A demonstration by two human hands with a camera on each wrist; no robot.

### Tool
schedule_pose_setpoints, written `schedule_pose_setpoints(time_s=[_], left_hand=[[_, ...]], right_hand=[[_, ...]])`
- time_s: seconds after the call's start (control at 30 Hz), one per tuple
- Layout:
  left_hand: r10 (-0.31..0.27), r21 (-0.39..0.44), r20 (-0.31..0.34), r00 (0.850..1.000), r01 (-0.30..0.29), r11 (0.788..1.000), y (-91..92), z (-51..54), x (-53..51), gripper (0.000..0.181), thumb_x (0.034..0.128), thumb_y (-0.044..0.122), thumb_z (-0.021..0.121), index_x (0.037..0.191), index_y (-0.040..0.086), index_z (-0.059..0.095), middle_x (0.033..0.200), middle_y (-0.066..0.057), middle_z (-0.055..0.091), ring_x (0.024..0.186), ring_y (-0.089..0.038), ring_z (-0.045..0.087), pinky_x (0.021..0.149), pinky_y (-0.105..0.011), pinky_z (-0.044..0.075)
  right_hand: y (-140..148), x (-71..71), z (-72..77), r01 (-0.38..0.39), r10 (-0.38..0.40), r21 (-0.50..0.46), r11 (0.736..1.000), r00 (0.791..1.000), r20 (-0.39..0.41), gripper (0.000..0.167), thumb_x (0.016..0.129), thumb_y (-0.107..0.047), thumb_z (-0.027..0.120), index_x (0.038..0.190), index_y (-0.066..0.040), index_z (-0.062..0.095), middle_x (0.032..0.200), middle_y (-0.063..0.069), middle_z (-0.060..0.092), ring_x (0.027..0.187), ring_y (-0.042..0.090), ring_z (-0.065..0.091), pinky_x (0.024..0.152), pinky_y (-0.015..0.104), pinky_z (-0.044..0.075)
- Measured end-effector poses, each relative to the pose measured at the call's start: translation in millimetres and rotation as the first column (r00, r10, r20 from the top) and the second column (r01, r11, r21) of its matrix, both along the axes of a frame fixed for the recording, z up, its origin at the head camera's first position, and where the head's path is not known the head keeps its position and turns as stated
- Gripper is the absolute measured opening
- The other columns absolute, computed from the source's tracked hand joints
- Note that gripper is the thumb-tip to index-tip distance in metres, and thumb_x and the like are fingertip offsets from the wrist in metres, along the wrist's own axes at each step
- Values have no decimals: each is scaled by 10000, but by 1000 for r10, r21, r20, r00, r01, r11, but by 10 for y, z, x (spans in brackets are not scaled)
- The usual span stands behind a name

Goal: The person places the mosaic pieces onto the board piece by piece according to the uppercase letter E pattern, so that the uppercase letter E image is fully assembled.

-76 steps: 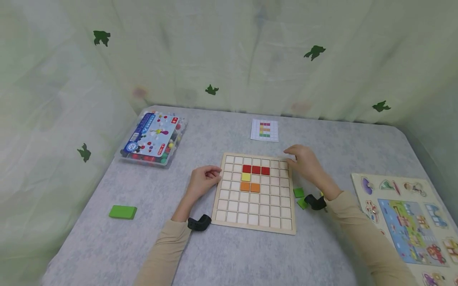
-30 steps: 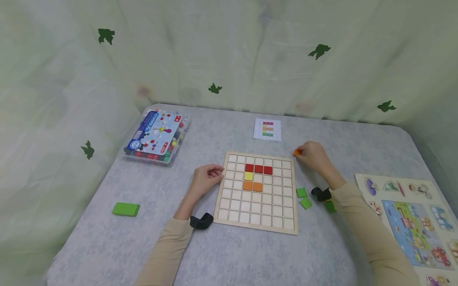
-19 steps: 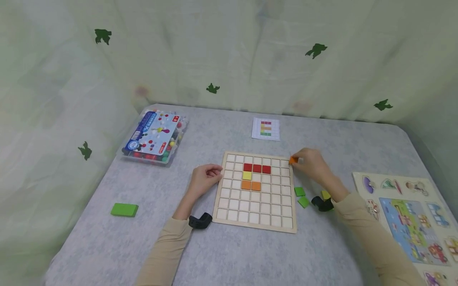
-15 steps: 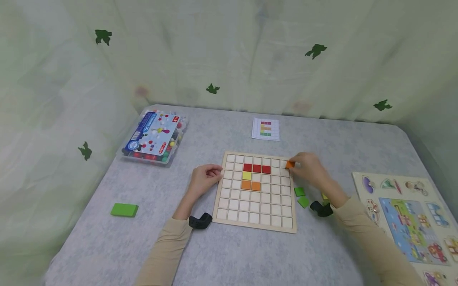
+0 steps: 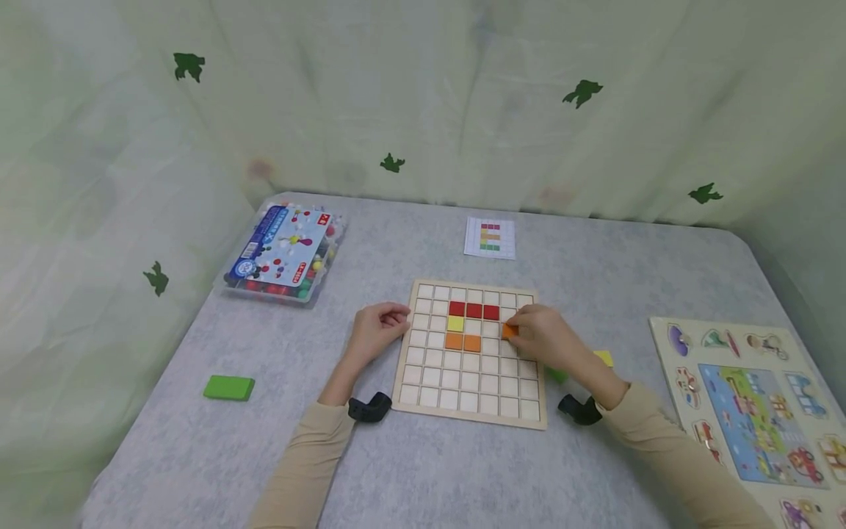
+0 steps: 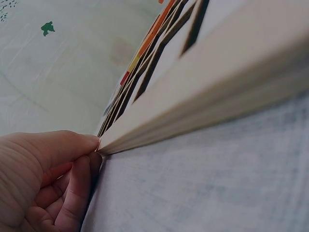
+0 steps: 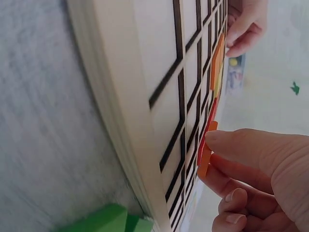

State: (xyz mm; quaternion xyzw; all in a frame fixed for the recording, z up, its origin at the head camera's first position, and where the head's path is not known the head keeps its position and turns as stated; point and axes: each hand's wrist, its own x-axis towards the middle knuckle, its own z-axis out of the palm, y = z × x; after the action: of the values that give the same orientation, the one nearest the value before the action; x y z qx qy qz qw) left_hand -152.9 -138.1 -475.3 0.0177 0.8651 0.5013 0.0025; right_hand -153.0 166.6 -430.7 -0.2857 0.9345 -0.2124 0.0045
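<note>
A wooden grid board (image 5: 471, 418) lies on the table with three red tiles (image 5: 474, 311), a yellow tile (image 5: 455, 323) and two orange tiles (image 5: 472, 343) in its cells. My left hand (image 5: 377, 334) holds the board's left edge between thumb and finger, its other fingers curled. My right hand (image 5: 547, 339) pinches an orange tile (image 7: 206, 153) over the board's right half, and in the right wrist view the tile is tilted on edge. Green tiles (image 5: 557, 375) beside the board are partly hidden by the right hand.
A pattern card (image 5: 490, 238) lies behind the board. At the back left stands a clear box of coloured balls (image 5: 280, 253). A green block (image 5: 228, 388) is at left, a picture puzzle (image 5: 760, 419) at right. A yellow tile (image 5: 604, 358) lies by the right wrist.
The right hand has picked up an orange tile and carried it from beyond the board's back right corner leftward and nearer, over the cells. The left hand stays at the left edge.
</note>
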Motion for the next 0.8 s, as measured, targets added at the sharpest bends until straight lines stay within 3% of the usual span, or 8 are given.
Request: schedule_pose_setpoints(time_s=[0.17, 0.3, 0.63, 0.8], left_hand=[[8, -11, -1, 1000, -8, 1000, 8, 6, 4, 200, 813, 75, 674, 1002, 17, 697, 848, -139, 679, 662, -78, 555, 628, -165, 463], [7, -6, -11, 1000, -7, 1000, 9, 16, 12, 199, 806, 65, 676, 996, 9, 699, 843, -145, 680, 658, -66, 554, 626, -166, 463], [3, 3, -20, 1000, -3, 1000, 5, 3, 6, 192, 799, 50, 685, 985, 5, 701, 832, -150, 679, 656, -85, 565, 618, -160, 460], [-5, 35, -93, 996, 8, 999, 2, 6, 29, 171, 783, 45, 671, 944, -5, 700, 773, -114, 664, 629, -88, 565, 595, -183, 465]], right_hand=[[-71, 54, -16, -10, 8, 37, 999, 999, 33, 241, 805, -148, 722, 999, -6, 723, 941, 89, 704, 831, 166, 621, 688, 261, 519], [-135, 116, -30, -6, 4, 20, 1000, 998, 67, 215, 805, -141, 722, 984, -21, 727, 945, 83, 701, 861, 180, 632, 722, 276, 541], [-208, 159, -55, -47, 47, 2, 999, 999, -12, 192, 785, -126, 735, 950, -28, 735, 911, 65, 703, 842, 167, 630, 719, 279, 540], [-237, 151, -80, -80, 80, 10, 997, 995, -57, 171, 773, -95, 736, 927, -21, 735, 891, 65, 692, 820, 161, 621, 708, 268, 538]])
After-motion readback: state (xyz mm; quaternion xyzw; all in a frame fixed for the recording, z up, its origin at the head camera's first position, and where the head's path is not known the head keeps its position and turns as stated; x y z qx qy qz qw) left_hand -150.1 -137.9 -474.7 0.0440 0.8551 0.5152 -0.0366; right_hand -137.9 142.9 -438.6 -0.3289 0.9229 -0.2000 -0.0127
